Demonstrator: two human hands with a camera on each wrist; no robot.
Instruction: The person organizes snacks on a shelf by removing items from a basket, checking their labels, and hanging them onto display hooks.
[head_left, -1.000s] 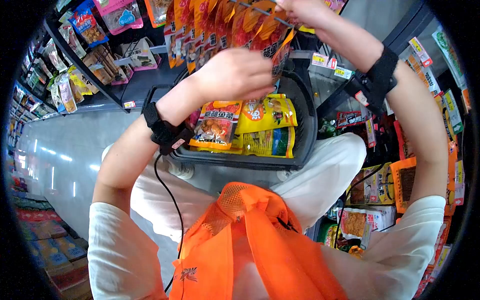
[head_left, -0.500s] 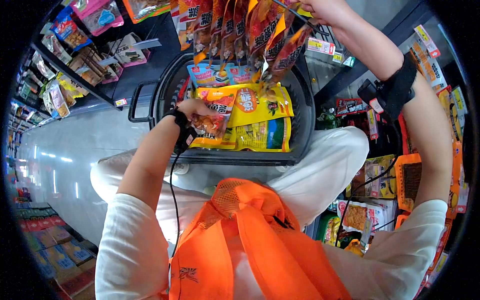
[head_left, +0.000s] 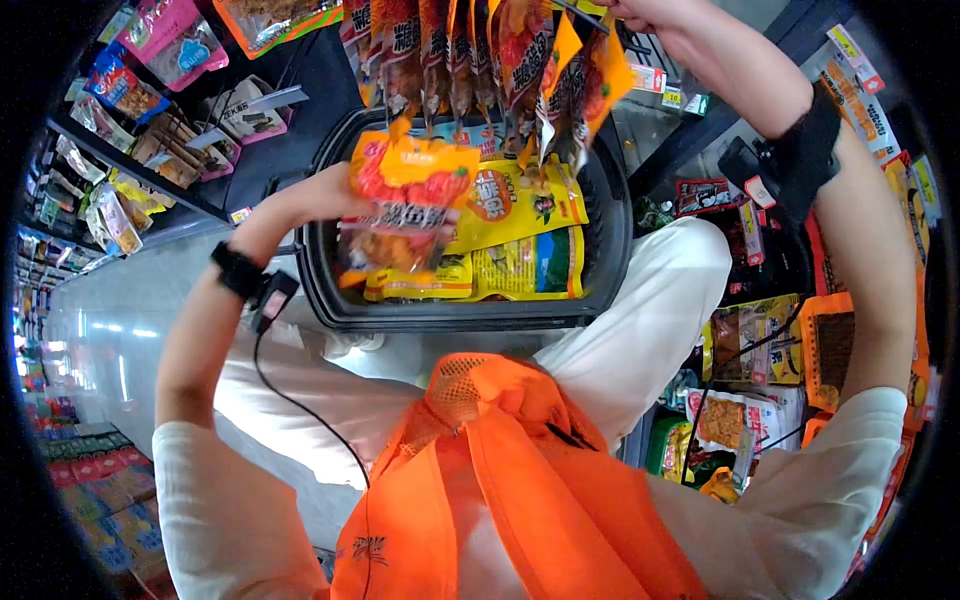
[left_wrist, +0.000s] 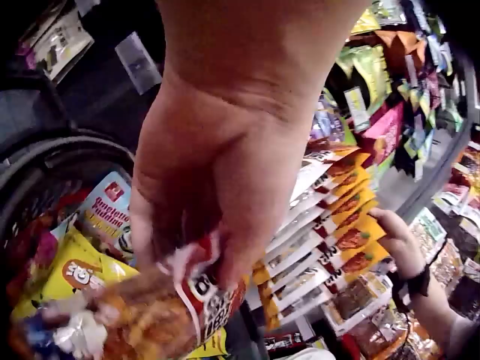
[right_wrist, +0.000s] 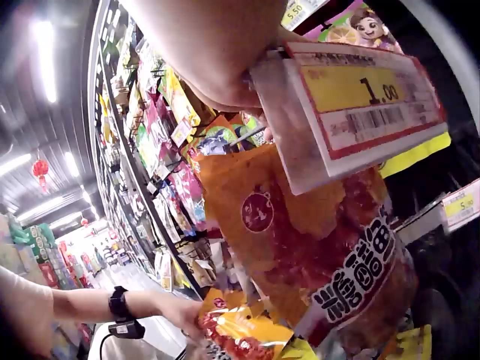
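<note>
My left hand (head_left: 335, 195) pinches an orange-and-red snack pouch (head_left: 412, 205) above the left part of the black basket (head_left: 450, 318). The left wrist view shows the fingers of the left hand (left_wrist: 217, 157) curled on the end of this pouch (left_wrist: 150, 315). At the top of the head view, my right hand (head_left: 650, 15) grips the metal hook (head_left: 585, 18) at its front end; its fingertips are partly hidden. A row of matching pouches (head_left: 520, 60) hangs from this hook, over the basket's back edge. Yellow packets (head_left: 525, 265) lie in the basket.
A price tag (right_wrist: 375, 94) stands close before the right wrist camera. Shelves of packaged snacks (head_left: 140, 90) line the upper left, and more packets (head_left: 755, 350) fill racks on the right. Grey floor (head_left: 130, 320) shows at left; the person's knees (head_left: 680, 260) flank the basket's front.
My left hand came down from the hanging pouches to the pouch in the basket, gripped it and lifted it. The right hand has stayed near the hook's end.
</note>
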